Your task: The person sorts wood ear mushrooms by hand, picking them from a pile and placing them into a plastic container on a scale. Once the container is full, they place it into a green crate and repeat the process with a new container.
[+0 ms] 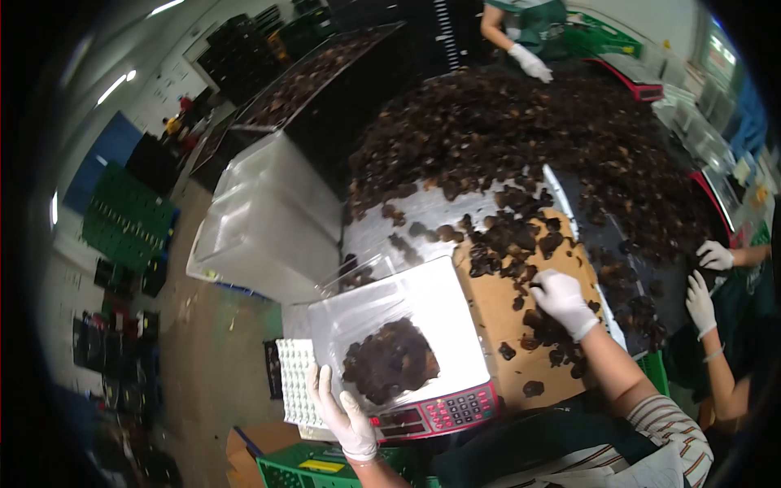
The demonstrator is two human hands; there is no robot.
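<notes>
My gloved left hand point(346, 416) is open, its fingers spread at the near left edge of a clear plastic tray point(329, 325). A clump of dark wood ear mushrooms point(392, 360) lies in that tray, which rests on a white and red weighing scale point(455, 325). Over a piece of brown cardboard point(508, 378), my gloved right hand point(561, 302) has its fingers curled together beside loose mushrooms point(508, 244). What those fingers hold, if anything, is hidden.
A sheet of round labels point(298, 378) lies left of the scale. Behind it rise stacked clear trays point(272, 211). A large mushroom heap point(488, 114) covers the far table. Gloved hands of one co-worker point(706, 281) are at right, another's hand point(530, 63) at the back.
</notes>
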